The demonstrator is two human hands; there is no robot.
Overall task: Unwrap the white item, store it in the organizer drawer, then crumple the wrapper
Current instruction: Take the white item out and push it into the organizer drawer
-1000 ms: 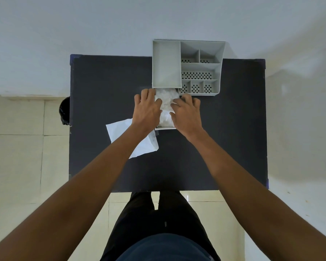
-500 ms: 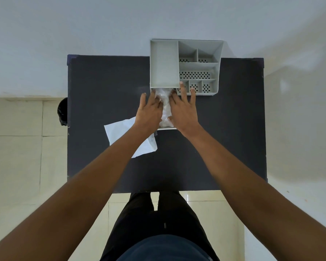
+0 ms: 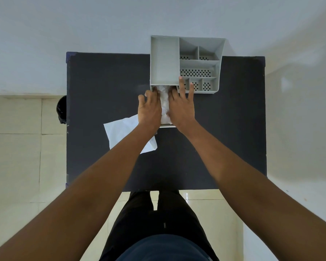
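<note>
Both your arms reach straight forward, bare to the elbow, wrists close together. Your left hand (image 3: 150, 110) lies palm down with fingers curled at the tips and thumb out to the side. Your right hand (image 3: 181, 106) lies flat beside it, fingers spread and extended forward.

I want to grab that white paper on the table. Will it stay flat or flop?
The wrapper would probably flop: it looks thin and lies flat on the table. It likely weighs very little, so it could slide at a nudge. It should crumple easily, as its edges look creased already.
</note>
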